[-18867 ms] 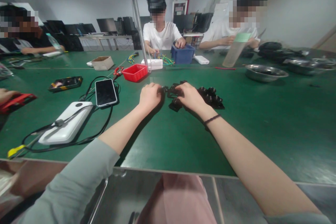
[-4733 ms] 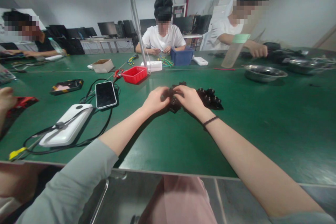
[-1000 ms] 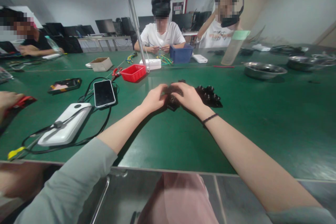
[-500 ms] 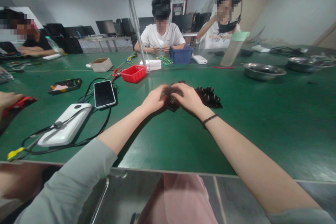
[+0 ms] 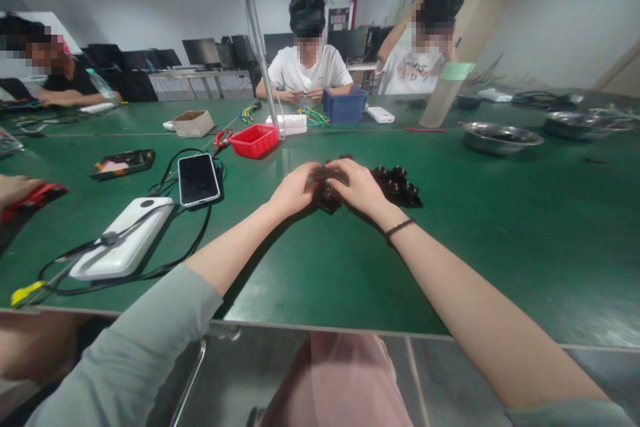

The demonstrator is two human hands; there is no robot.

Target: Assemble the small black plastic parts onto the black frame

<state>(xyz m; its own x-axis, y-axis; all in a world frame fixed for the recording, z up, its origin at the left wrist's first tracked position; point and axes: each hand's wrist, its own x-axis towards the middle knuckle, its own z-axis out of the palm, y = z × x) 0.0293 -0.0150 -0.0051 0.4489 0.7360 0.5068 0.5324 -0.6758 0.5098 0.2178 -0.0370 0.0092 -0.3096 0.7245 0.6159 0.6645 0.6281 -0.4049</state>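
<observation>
Both hands meet over a dark, black part [image 5: 328, 201] on the green table [image 5: 310, 267]. My left hand [image 5: 298, 188] curls against the part's left side, fingertips on its top. From the other side my right hand [image 5: 359, 185], with a dark band at the wrist, closes over it with bent fingers and thumb. The fingers cover much of the part, so its exact kind cannot be made out. Just right of my right hand lies another black piece [image 5: 399, 185] with several round knobs standing up; whether the two are joined is hidden.
To the left lie a phone [image 5: 199, 179], a white power bank [image 5: 125, 237] with black cables, and a red bin [image 5: 255, 141]. A blue bin [image 5: 345, 104], a bottle [image 5: 445, 95] and a metal bowl [image 5: 501, 138] stand farther back. Other people sit around the table.
My hands stay in the same place on the black part. Across the table at right, a person has raised a hand to the head, and the dark headset that was held there is no longer visible.
</observation>
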